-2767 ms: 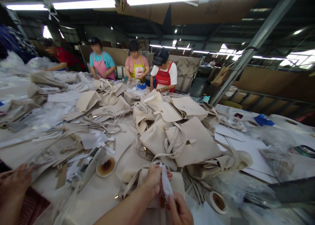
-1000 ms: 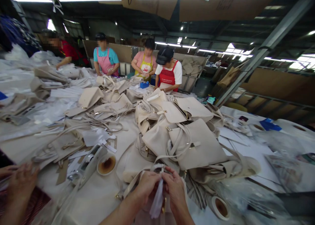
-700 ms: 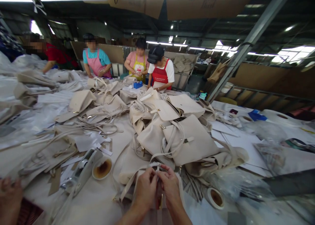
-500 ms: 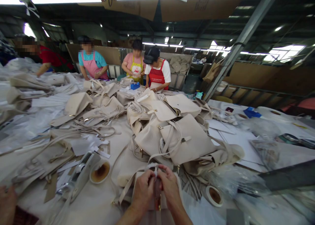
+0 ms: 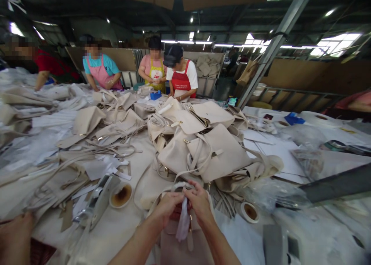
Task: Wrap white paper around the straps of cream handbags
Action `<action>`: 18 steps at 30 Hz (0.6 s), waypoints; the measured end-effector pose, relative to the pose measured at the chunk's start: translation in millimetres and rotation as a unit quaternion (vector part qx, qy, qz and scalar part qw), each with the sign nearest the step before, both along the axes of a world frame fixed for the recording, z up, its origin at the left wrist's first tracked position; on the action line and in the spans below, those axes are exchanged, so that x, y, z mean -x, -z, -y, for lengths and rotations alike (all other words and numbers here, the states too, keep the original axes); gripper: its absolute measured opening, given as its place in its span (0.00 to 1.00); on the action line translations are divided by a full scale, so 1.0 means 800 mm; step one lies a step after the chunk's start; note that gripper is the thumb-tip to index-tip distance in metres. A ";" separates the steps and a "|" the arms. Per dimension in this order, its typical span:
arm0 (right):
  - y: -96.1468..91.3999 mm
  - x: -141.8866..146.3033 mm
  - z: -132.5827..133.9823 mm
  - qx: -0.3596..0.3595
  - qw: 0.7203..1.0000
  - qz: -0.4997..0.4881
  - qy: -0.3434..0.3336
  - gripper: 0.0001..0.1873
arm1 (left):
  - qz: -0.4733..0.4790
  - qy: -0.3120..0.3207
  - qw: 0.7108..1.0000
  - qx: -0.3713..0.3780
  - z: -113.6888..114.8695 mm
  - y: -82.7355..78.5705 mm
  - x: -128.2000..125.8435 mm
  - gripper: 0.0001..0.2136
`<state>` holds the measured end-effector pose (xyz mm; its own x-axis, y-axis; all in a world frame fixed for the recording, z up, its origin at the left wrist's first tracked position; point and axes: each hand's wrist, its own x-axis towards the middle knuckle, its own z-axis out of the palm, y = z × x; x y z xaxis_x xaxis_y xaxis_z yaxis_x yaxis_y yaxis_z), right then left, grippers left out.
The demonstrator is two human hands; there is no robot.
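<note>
My left hand [image 5: 166, 208] and my right hand [image 5: 199, 203] meet low in the middle of the view, fingers pinched together on a strip of thin white wrapping [image 5: 183, 224] that hangs down between them. Under them lies a cream bag [image 5: 176, 249] with its looped handle [image 5: 176, 186] just above my fingertips. Behind it rises a heap of cream backpacks [image 5: 214, 153] with straps and gold clasps.
A tape dispenser [image 5: 97, 201] and tape rolls [image 5: 121, 195] [image 5: 249, 212] lie on the white table [image 5: 116, 230]. Loose straps and paper scraps [image 5: 95, 166] cover the left. Clear plastic bags [image 5: 307, 160] lie right. Several aproned co-workers [image 5: 181, 77] stand at the far end. Another person's hand [image 5: 14, 238] shows bottom left.
My right hand rose from below to meet the left at the bag's handle. The white strip went from upright to bunched between my fingers, and now hangs down again. The camera tilted downward.
</note>
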<state>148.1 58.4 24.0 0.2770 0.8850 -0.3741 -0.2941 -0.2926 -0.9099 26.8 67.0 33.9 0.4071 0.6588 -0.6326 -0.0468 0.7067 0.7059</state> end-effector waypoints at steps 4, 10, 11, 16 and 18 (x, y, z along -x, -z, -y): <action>-0.003 0.006 0.004 -0.005 1.000 0.031 -0.004 0.37 | 0.011 -0.023 1.000 -0.002 0.005 0.001 -0.011 0.18; 0.001 -0.072 0.071 0.021 0.982 0.171 0.076 0.26 | -0.008 -0.080 0.997 -0.009 0.003 0.009 -0.014 0.13; 0.003 -0.103 0.097 0.038 0.970 0.214 0.108 0.23 | -0.019 -0.096 0.995 -0.006 0.001 0.011 -0.014 0.12; 0.023 -0.256 0.241 0.201 0.871 0.388 0.225 0.10 | -0.027 -0.116 0.993 -0.012 -0.001 0.019 -0.018 0.06; 0.037 -0.289 0.277 0.251 0.850 0.413 0.211 0.07 | -0.028 -0.121 0.992 -0.013 -0.001 0.022 -0.020 0.05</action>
<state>379.6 -163.0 -5.5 0.8812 0.4284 -0.1999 0.2088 -0.7321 -0.6484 42.6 67.6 16.3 0.2003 0.7489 -0.6317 -0.1733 0.6617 0.7294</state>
